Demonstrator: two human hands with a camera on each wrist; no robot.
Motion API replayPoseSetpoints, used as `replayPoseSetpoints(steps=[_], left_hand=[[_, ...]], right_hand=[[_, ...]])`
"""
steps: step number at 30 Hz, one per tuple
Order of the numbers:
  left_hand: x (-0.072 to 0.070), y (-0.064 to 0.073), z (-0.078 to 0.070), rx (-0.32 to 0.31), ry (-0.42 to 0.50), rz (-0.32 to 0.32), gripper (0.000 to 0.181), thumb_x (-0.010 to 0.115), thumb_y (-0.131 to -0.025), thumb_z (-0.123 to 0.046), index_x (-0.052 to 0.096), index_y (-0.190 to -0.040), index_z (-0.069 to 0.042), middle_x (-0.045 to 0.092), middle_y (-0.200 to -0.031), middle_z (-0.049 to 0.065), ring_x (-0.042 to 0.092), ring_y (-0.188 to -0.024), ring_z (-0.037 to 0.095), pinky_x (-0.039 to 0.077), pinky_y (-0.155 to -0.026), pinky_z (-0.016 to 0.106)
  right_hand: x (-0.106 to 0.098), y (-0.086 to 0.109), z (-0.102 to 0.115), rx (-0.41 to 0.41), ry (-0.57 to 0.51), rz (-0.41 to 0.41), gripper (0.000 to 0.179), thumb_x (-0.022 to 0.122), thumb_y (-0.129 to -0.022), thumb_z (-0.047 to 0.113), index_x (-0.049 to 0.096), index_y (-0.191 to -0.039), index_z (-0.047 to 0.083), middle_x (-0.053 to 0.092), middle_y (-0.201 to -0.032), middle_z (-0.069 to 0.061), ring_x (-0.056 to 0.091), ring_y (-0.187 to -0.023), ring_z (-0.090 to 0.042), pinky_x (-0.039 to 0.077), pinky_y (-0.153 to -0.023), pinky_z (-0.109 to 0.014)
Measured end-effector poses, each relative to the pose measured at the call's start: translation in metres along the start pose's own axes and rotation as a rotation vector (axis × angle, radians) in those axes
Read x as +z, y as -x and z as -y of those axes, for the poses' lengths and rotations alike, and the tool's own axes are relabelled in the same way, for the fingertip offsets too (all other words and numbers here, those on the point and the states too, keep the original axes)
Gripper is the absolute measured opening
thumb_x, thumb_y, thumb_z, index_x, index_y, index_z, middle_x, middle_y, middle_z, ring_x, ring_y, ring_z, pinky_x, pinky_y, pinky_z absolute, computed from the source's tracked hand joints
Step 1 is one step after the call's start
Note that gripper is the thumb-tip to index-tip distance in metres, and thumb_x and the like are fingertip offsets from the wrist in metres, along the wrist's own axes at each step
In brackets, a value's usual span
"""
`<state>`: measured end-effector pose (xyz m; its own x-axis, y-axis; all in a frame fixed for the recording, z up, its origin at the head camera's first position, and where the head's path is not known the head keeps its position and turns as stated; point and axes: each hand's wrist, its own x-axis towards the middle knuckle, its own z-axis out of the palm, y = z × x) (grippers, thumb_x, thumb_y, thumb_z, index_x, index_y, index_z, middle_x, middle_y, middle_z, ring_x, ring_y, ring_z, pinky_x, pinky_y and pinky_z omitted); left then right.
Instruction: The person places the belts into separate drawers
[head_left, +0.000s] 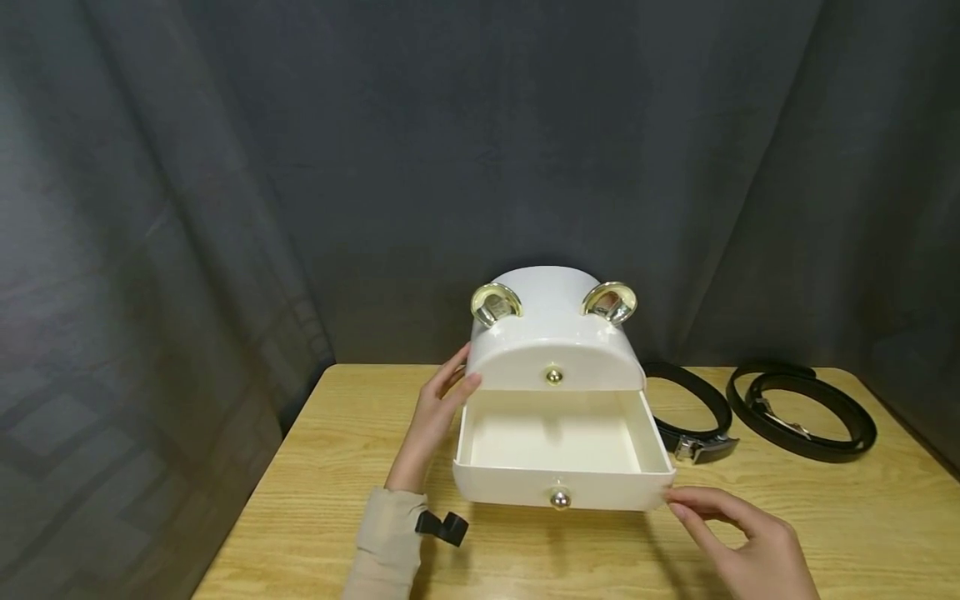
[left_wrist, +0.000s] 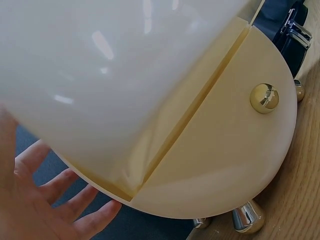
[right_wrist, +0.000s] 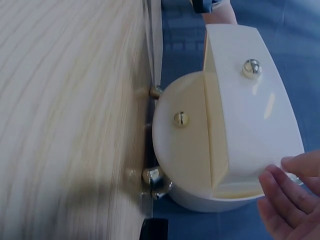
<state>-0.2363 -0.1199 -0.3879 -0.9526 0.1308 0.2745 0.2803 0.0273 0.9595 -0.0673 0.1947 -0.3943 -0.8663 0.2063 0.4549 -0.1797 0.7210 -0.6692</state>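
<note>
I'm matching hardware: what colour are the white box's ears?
The ears are shiny gold, clearest in the head view.

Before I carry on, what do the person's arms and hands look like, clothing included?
The left hand wears no glove; a beige sleeve ends near its wrist, with a small, angular black fitting beside the cuff. The right hand is gloveless too; no sleeve shows on that side.
</note>
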Motion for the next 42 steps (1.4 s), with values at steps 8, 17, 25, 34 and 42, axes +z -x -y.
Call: replayPoseSetpoints(steps=[8, 17, 25, 34, 42], left_hand=[[0.000, 0.000, 0.000, 0.007, -0.001, 0.001, 0.053, 0.063, -0.096, -0.024, 0.050, -0.148, -0.019, 0.044, -0.152, 0.005, 0.045, -0.134, 0.031, 0.042, -0.104, 0.051], [-0.001, 0.000, 0.001, 0.011, -0.009, 0.004, 0.053, 0.063, -0.096, -0.023, 0.050, -0.148, -0.020, 0.043, -0.152, 0.004, 0.045, -0.134, 0.031, 0.043, -0.104, 0.051], [-0.001, 0.000, 0.003, 0.010, -0.012, 0.006, 0.053, 0.063, -0.097, -0.023, 0.050, -0.148, -0.020, 0.043, -0.152, 0.004, 0.046, -0.134, 0.030, 0.042, -0.105, 0.050], [-0.001, 0.000, 0.004, 0.004, -0.015, 0.004, 0.053, 0.062, -0.097, -0.023, 0.050, -0.148, -0.021, 0.043, -0.152, 0.003, 0.046, -0.134, 0.029, 0.042, -0.105, 0.050], [-0.001, 0.000, 0.004, 0.001, -0.016, 0.010, 0.053, 0.062, -0.097, -0.024, 0.049, -0.148, -0.021, 0.043, -0.152, 0.003, 0.045, -0.134, 0.029, 0.042, -0.105, 0.051]], right_hand=[[-0.007, -0.009, -0.017, -0.014, 0.034, 0.018, 0.028, 0.082, -0.076, -0.003, 0.077, -0.095, 0.017, 0.074, -0.092, -0.001, 0.061, -0.080, 0.007, 0.046, -0.066, -0.006], [-0.013, -0.023, -0.039, -0.046, 0.070, 0.081, 0.027, 0.082, -0.078, 0.000, 0.077, -0.100, 0.014, 0.074, -0.097, -0.003, 0.058, -0.085, 0.010, 0.042, -0.069, -0.003], [-0.017, -0.038, -0.058, -0.190, 0.067, 0.085, 0.033, 0.083, -0.074, -0.004, 0.076, -0.099, 0.016, 0.074, -0.095, 0.000, 0.057, -0.089, 0.014, 0.042, -0.073, -0.001], [-0.018, -0.059, -0.075, -0.249, 0.015, 0.124, 0.028, 0.080, -0.080, -0.001, 0.075, -0.102, 0.015, 0.072, -0.096, 0.012, 0.058, -0.088, 0.012, 0.044, -0.070, -0.005], [-0.012, -0.077, -0.084, -0.238, 0.020, 0.129, 0.022, 0.080, -0.081, 0.002, 0.076, -0.099, 0.013, 0.072, -0.096, 0.009, 0.058, -0.084, 0.009, 0.046, -0.066, -0.010]])
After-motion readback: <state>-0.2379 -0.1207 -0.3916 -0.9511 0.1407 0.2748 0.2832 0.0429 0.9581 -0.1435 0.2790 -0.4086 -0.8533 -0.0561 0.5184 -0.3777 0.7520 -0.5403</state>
